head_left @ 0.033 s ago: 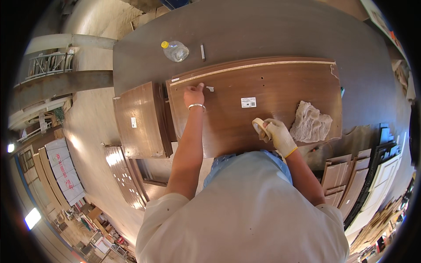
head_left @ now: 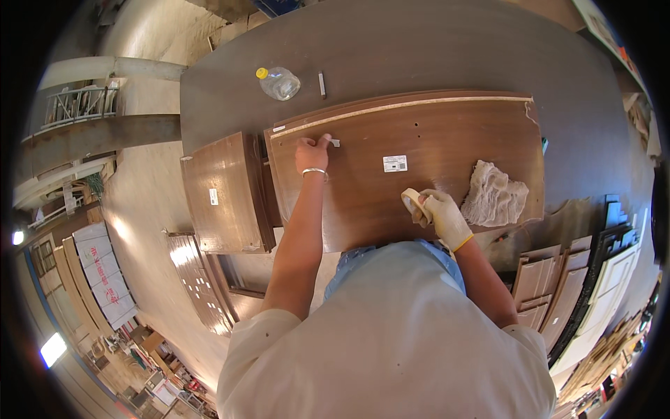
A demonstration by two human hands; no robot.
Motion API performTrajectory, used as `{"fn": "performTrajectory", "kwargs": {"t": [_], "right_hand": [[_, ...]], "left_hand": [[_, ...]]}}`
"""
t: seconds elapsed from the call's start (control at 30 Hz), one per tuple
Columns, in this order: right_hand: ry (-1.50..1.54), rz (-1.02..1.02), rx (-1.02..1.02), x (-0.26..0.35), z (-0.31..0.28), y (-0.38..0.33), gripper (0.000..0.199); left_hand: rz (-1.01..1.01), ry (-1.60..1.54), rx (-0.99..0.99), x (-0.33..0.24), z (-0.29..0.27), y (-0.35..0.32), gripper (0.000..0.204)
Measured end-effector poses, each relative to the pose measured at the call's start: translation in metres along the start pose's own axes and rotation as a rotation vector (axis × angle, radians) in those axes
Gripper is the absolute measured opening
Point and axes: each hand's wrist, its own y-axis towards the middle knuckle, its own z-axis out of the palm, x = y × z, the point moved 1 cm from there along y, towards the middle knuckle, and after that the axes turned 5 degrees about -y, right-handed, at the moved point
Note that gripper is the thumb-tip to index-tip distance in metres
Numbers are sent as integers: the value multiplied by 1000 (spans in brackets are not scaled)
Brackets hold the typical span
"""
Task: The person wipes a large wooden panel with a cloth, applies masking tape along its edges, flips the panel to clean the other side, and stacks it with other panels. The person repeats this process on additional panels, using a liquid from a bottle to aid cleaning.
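A brown wood-grain panel (head_left: 363, 209) lies in front of me on top of similar panels, with a pale strip (head_left: 405, 105) along its far edge. My bare left hand (head_left: 311, 155), with a bracelet at the wrist, is closed in a pinch over a small white scrap (head_left: 336, 143) near the panel's far left corner. Its fingertips cover the scrap's left end. In a white knitted glove, my right hand (head_left: 447, 218) grips a roll of cream tape (head_left: 413, 201) above the near edge. Right of this hand lies a crumpled beige cloth (head_left: 494, 195). A white label (head_left: 395, 163) is stuck mid-panel.
A clear bottle with a yellow cap (head_left: 280, 84) and a slim marker-like stick (head_left: 322, 84) lie on the dark tabletop (head_left: 447, 49) beyond the panel. To the left is another panel stack (head_left: 220, 188). Boards (head_left: 541, 279) stand at the lower right.
My left hand has shifted slightly right, and its fingertips now cover part of the white scrap. The right hand and the tape roll stay in place.
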Motion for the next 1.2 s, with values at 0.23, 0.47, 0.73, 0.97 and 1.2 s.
{"fn": "performTrajectory", "kwargs": {"t": [0.23, 0.47, 0.73, 0.97, 1.2], "right_hand": [[43, -37, 49, -4, -3, -7, 29], [53, -76, 25, -8, -4, -9, 29], [117, -140, 55, -10, -6, -20, 28], [116, -434, 135, -1, -9, -40, 32], [-77, -491, 61, 11, -7, -61, 44]], "left_hand": [[-107, 13, 105, -12, -14, 10, 63], [56, 414, 290, -21, -10, 0, 77], [165, 557, 421, -26, -22, 14, 80], [387, 537, 97, -49, -12, -40, 51], [825, -516, 478, -86, -50, -209, 28]]}}
